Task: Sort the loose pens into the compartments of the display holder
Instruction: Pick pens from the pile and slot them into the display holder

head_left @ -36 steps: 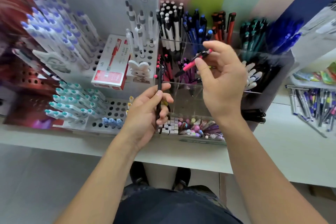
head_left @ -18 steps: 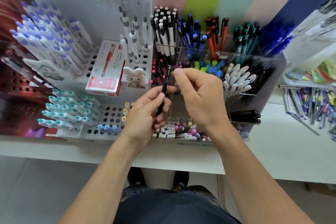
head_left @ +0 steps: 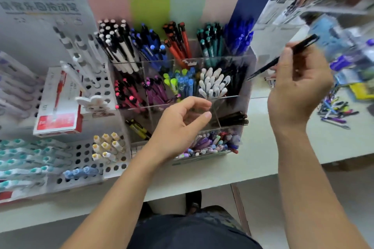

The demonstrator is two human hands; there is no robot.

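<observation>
A clear acrylic display holder (head_left: 232, 97) stands on the white counter, its compartments filled with pens sorted by colour: black-and-white, blue, orange, teal, pink, purple, white. My right hand (head_left: 297, 89) is raised to the right of the holder and pinches a black pen (head_left: 283, 57) that points down-left toward the holder's right edge. My left hand (head_left: 182, 125) hovers over the holder's front row with its fingers loosely curled and nothing in them. A pile of loose pens (head_left: 336, 111) lies on the counter at the right.
A white perforated pen stand (head_left: 95, 87) with grey and teal pens and a red-and-white pen box (head_left: 58, 105) fills the left. A low tray of small pastel items (head_left: 210, 145) sits at the holder's front. Packaged stationery (head_left: 334, 26) hangs at the upper right.
The black pen passed from my left hand to my right, which carried it up and to the right. My left hand let go and now hangs with nothing in it. The view shifted right.
</observation>
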